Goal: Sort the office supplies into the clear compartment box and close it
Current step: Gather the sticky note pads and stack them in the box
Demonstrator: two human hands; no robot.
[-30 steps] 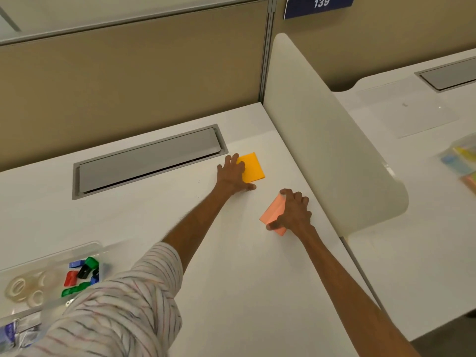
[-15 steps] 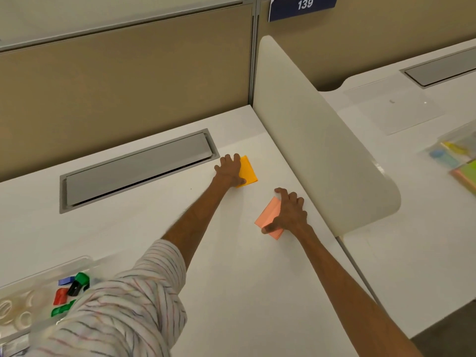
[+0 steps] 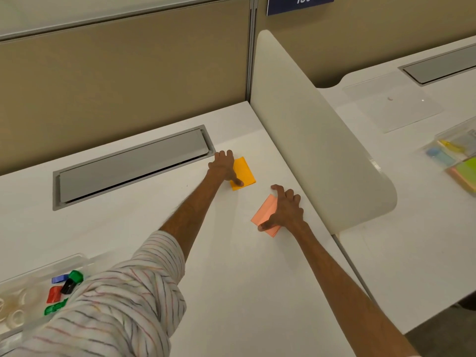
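Sorting part done: clips (image 3: 64, 286) and tape rolls (image 3: 13, 309) lie in the clear box (image 3: 38, 266). Left hand (image 3: 223, 166) pinches orange pad (image 3: 246, 173), right hand (image 3: 285, 212) grips pink pad (image 3: 264, 214); these 2 pads are well apart from the box. Closing remains.

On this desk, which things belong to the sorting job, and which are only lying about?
Job in hand:
- orange sticky pad, held by the left hand
- pink sticky pad, gripped by the right hand
- clear compartment box, with coloured clips and tape rolls in it

Lying about:
- grey cable hatch
- white divider panel
- blue number sign
- supplies on the next desk
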